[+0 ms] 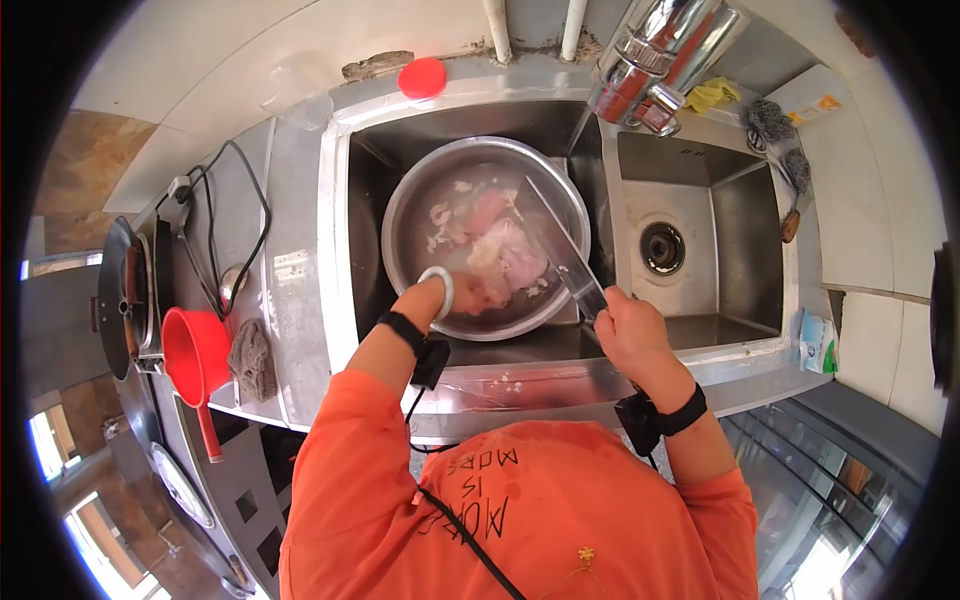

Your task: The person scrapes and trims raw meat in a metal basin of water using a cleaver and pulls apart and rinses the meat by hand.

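In the sink (337,250) across mid-frame, a bowl (396,225) at centre holds meat (510,250) in cloudy water (420,190), my right hand (635,332) grips a knife (560,243), my left hand (474,293) touches the meat, whether gripping I cannot tell, and the work seems partway, scraps (438,214) loose, the bulk apparently uncut.

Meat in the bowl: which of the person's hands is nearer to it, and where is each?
Left. The left hand is down in the bowl, right at the meat; the right hand is outside the rim, holding the knife.
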The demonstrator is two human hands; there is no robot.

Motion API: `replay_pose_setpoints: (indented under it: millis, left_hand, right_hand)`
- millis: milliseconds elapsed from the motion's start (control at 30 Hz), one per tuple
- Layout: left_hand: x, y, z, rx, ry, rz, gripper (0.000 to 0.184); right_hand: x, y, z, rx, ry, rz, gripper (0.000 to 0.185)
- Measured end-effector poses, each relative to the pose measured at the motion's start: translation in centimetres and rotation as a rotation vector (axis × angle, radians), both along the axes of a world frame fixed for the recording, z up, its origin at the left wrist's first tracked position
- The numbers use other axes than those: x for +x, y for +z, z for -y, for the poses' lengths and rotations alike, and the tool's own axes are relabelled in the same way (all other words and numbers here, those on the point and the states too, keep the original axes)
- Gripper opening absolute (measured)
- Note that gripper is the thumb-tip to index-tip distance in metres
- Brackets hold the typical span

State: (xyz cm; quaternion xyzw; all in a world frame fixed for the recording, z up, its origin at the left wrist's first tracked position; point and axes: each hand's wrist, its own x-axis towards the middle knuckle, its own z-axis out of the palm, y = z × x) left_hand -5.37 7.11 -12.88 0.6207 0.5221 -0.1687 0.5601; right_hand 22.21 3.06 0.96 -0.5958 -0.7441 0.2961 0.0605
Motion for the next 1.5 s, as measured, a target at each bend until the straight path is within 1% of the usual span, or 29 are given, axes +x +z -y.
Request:
replay_pose_setpoints:
  millis: [33, 100, 267, 333, 400, 467, 533, 567, 600, 633, 667, 733, 767, 833, 867, 967, 1033, 1100, 1167, 1200, 1267, 1367, 1433, 1467, 1500]
  left_hand:
    - [-0.9, -4.0, -0.7, -0.053, -0.266, -0.028, 0.033]
    - [-0.8, -3.7, -1.4, -0.119, -0.224, -0.109, 0.032]
    - [1.1, -4.2, -1.3, -0.075, -0.156, -0.236, 0.029]
    - [1.8, -5.2, -1.0, -0.105, -0.115, -0.187, 0.028]
    - [2.4, -5.6, -1.2, -0.191, -0.03, -0.034, 0.027]
    - [2.4, -5.1, -1.1, -0.317, 0.249, 0.168, 0.026]
    - [2.5, -3.5, -0.4, -0.299, 0.646, 0.392, 0.027]
    - [3.0, -2.2, 0.0, -0.388, 0.884, 0.638, 0.029]
    - [3.3, -0.3, 0.1, -0.473, 1.119, 0.889, 0.032]
    - [3.0, 0.5, 0.2, -0.51, 0.993, 1.044, 0.043]
    - [3.0, 1.2, 0.6, -0.504, 0.995, 1.046, 0.043]
    - [3.4, 3.2, 1.5, -0.518, 1.145, 1.169, 0.052]
    - [3.3, 4.8, 1.6, -0.547, 1.049, 1.253, 0.058]
    - [3.4, 5.7, 2.7, -0.551, 1.093, 1.277, 0.058]
    - [3.5, 6.2, 3.3, -0.56, 1.136, 1.296, 0.058]
    - [4.3, 9.2, 4.3, -0.555, 1.158, 1.33, 0.058]
    - [4.8, 11.1, 4.9, -0.549, 1.185, 1.359, 0.057]
    - [4.5, 11.1, 5.8, -0.543, 1.195, 1.374, 0.057]
    - [3.3, 9.7, 6.8, -0.533, 1.155, 1.372, 0.045]
    - [3.4, 10.5, 6.8, -0.531, 1.154, 1.374, 0.045]
    - [3.6, 12.5, 6.4, -0.368, 1.235, 1.273, 0.052]
    - [3.3, 12.3, 6.5, -0.388, 1.174, 1.359, 0.048]
    - [3.2, 11.0, 6.9, -0.403, 1.159, 1.399, 0.046]
    - [2.9, 9.2, 7.6, -0.436, 1.079, 1.535, 0.045]
    - [3.0, 9.9, 7.6, -0.45, 1.036, 1.601, 0.045]
  right_hand:
    - [0.1, -0.1, 0.0, -0.014, 0.009, 0.006, 0.01]
    - [0.1, -0.1, 0.1, -0.025, 0.014, -0.003, 0.011]
    - [0.2, 0.0, -0.2, -0.055, 0.017, -0.025, 0.01]
    - [0.2, -0.1, -0.4, -0.053, 0.009, -0.013, 0.009]
    - [0.3, -0.3, -0.6, -0.046, 0.002, -0.008, 0.009]
    - [0.3, -0.4, -0.7, -0.037, -0.002, -0.013, 0.009]
    - [0.1, -0.4, -0.9, -0.022, 0.007, -0.023, 0.008]
    - [0.0, -0.4, -0.8, -0.018, 0.011, -0.024, 0.008]
    - [-0.1, -0.4, -0.8, 0.045, 0.044, -0.039, 0.007]
    - [-0.3, -0.3, -0.7, 0.109, 0.078, -0.054, 0.006]
    - [-0.5, -0.1, -0.5, 0.113, 0.082, -0.055, 0.006]
    - [-0.8, 0.3, 0.1, 0.195, 0.158, -0.077, 0.008]
    - [-0.8, 0.7, 0.5, 0.198, 0.161, -0.076, 0.008]
    - [-0.9, 1.5, 1.4, 0.258, 0.27, -0.124, 0.01]
    - [-1.0, 1.7, 1.8, 0.259, 0.27, -0.123, 0.01]
    - [-1.1, 1.8, 2.5, 0.308, 0.333, -0.107, 0.009]
    - [-1.0, 0.9, 2.4, 0.369, 0.379, 0.004, 0.007]
    - [0.0, -0.5, 2.3, 0.373, 0.361, -0.011, 0.006]
    - [1.2, -0.9, 2.0, 0.377, 0.35, -0.027, 0.006]
    - [1.8, -0.8, 1.9, 0.37, 0.313, -0.022, 0.005]
    - [2.0, -0.1, 1.7, 0.37, 0.277, -0.017, 0.005]
    - [1.3, 1.8, 1.8, 0.367, 0.222, -0.05, 0.006]
    - [-0.1, 2.8, 2.6, 0.355, 0.251, -0.178, 0.007]
    - [-0.9, 3.1, 2.8, 0.356, 0.249, -0.177, 0.007]
    - [-1.6, 3.2, 2.9, 0.348, 0.282, -0.178, 0.007]
